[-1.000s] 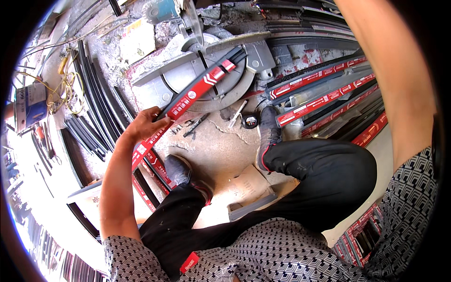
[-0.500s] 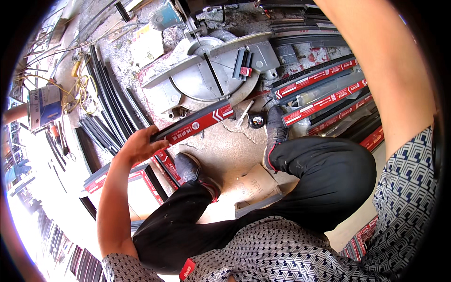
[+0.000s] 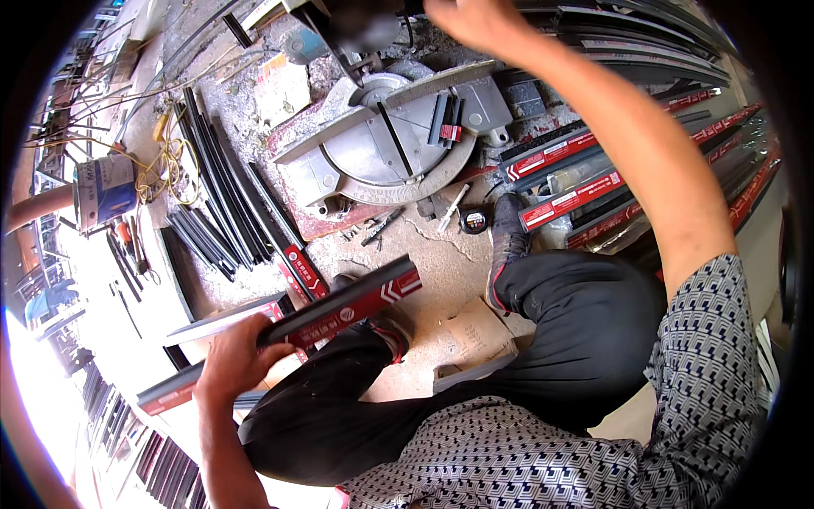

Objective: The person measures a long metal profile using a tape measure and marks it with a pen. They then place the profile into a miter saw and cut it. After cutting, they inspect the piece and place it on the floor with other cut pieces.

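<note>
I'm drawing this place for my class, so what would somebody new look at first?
Probably the long red-and-black bar, left of the middle, held in the person's left hand. Next, the big silver saw base near the top middle, with short dark pieces lying on it. Then the strips with red labels, lying side by side on the right.

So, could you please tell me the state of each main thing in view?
Red-labelled profile, held at a slant.
Left hand, closed on that profile.
Right hand, at the top edge, grip unclear.
Mitre saw, head apparently raised.
Short dark profile stock, lying on the saw.
Tape measure, on the floor.
Yellow cable, loosely tangled.
</note>
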{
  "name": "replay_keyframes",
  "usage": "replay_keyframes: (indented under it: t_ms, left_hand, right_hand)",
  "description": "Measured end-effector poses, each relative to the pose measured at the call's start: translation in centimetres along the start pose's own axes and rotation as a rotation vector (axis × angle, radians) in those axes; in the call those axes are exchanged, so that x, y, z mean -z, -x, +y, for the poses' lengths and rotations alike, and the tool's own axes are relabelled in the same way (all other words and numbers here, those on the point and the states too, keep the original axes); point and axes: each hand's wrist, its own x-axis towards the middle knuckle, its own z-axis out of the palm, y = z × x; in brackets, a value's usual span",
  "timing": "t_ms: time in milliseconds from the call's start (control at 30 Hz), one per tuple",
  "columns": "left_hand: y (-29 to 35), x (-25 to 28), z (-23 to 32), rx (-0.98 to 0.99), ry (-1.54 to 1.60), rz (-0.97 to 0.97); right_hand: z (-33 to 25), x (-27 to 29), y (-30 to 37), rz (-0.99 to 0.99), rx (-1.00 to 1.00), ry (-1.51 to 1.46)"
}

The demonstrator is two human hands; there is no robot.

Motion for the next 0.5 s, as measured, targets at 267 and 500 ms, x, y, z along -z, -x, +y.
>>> replay_keyframes:
  t_ms: [267, 500]
  left_hand:
    - [2.4, -2.3, 0.6, 0.068, 0.155, -0.058]
    - [0.2, -0.8, 0.8, 0.073, 0.212, -0.033]
  right_hand:
    - [5.2, 2.2, 18.1, -0.907, 0.142, 0.385]
    - [7.8, -1.0, 19.8, -0.974, 0.267, 0.539]
